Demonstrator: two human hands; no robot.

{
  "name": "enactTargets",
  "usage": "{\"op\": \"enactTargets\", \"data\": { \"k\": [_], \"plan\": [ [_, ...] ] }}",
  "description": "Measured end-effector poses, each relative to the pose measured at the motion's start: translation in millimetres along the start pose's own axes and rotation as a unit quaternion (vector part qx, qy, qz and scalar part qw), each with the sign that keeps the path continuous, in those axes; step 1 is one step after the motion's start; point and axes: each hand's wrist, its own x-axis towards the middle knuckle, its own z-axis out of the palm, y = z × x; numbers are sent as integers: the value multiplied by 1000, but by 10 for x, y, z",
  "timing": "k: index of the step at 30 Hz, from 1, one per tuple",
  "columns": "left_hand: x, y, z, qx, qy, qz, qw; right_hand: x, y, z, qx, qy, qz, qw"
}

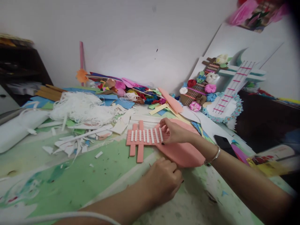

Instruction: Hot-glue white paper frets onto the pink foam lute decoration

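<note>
A pink paper guitar (182, 153) lies flat on the table, its neck pointing left. Several white paper strips (147, 136) cross the neck over thin lengthwise strings. My right hand (175, 131) is over the joint of neck and body, thumb and fingers bent around the two ends of the rightmost white strip (161, 135). My left hand (164, 178) rests below the guitar in a loose fist, its fingertips turned down; whatever it may hold is hidden.
A tangled heap of white string (79, 107) and paper scraps (72, 143) lie to the left, near a white roll (21, 128). Two decorated paper guitars (201, 82) lean at the back right. A dark phone (225, 145) lies beyond my right wrist. A white cable (70, 215) crosses the near edge.
</note>
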Motion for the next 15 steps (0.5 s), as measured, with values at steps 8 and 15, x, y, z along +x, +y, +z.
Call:
{"op": "enactTargets", "data": {
  "k": [8,15],
  "plan": [
    [-15,23,3,0,-20,-3,1000,27,-36,-18,33,-25,-7,999],
    [-25,21,14,2,-31,-3,999,9,5,-26,7,-32,14,999]
  ]
}}
